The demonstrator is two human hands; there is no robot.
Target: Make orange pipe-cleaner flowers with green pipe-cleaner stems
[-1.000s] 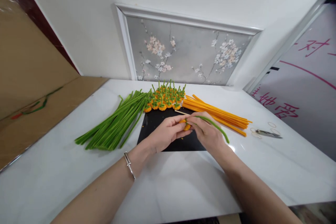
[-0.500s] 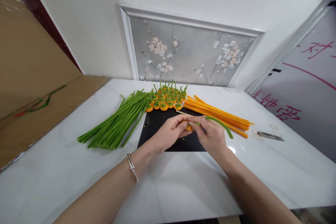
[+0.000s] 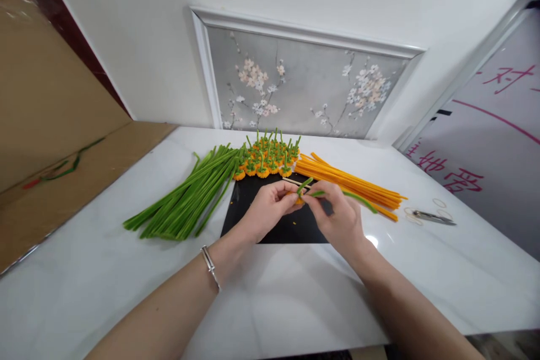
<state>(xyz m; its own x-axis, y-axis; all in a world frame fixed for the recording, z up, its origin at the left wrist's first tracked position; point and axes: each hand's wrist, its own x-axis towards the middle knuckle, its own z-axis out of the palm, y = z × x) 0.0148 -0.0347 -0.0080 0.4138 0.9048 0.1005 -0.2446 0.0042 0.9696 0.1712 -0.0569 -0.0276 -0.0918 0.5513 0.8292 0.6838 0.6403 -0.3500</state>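
Observation:
Over the black mat (image 3: 278, 230), my left hand (image 3: 272, 206) is closed around a small orange piece (image 3: 299, 199) with a green stem (image 3: 304, 184) standing up from it. My right hand (image 3: 337, 215) pinches a green fuzzy stem (image 3: 358, 198) beside that piece, its free end curving out to the right. A thin pale stick (image 3: 291, 180) lies on the mat just behind my hands. Several finished orange pieces with green tops (image 3: 270, 160) stand grouped at the mat's back edge.
A bundle of green fuzzy stems (image 3: 185, 199) lies on the left of the white table (image 3: 261, 304), orange stems (image 3: 350, 180) on the right. Scissors (image 3: 434, 217) and thin loops (image 3: 439, 203) are farther right. Cardboard (image 3: 84, 163) borders the left side.
My right hand has drawn slightly back from the left. A short green stem now shows upright on the orange piece, and the long green stem's free end has risen a little.

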